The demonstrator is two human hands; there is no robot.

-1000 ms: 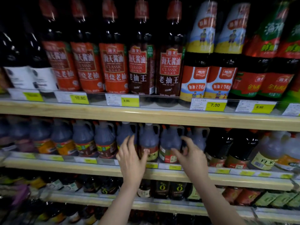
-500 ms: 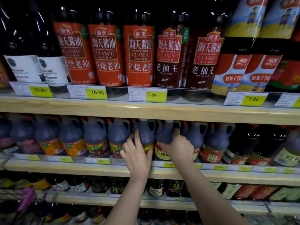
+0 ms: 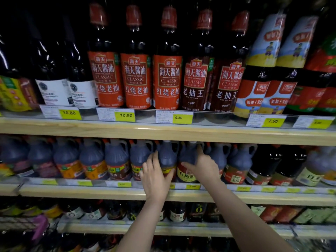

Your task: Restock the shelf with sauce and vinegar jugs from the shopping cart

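Observation:
A row of dark sauce jugs with handles stands on the middle shelf (image 3: 109,194). My left hand (image 3: 156,177) lies with straight fingers against the left side and front of one jug (image 3: 168,157), thumb across its lower label. My right hand (image 3: 203,168) grips the neighbouring jug (image 3: 188,154), which has a red and yellow label. Its thumb lies over the front and its forefinger runs up the jug's right side. Both jugs stand upright in the row, close together.
Tall soy sauce bottles (image 3: 168,80) fill the upper shelf (image 3: 163,132) above yellow price tags. More jugs (image 3: 238,160) and dark bottles (image 3: 269,164) stand to the right. Small bottles line the lower shelf (image 3: 181,228). A blurred purple object (image 3: 40,228) shows at lower left.
The view has moved closer and left along the shelf. My right hand went from reaching to gripping a jug's body. My left hand stayed flat against the neighbouring jug.

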